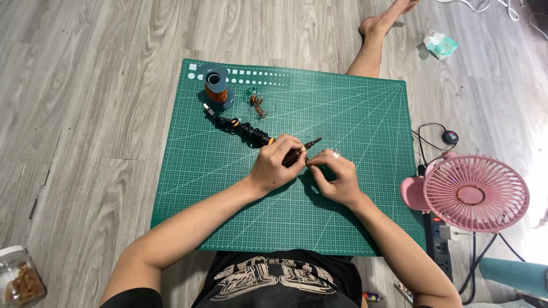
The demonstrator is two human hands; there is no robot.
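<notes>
Two hands meeting at frame centre over green cutting mat point(354, 222): left hand point(277, 164) closed round soldering iron point(301, 150), right hand point(337, 178) pinching small unclear piece at its tip. Joining apparently underway; wire spool point(216, 86) upper left.

A pink fan point(475, 194) stands beside a power strip point(438, 239).

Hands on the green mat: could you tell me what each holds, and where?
Left hand grips a dark tool by its handle; right hand pinches something too small to identify.
</notes>
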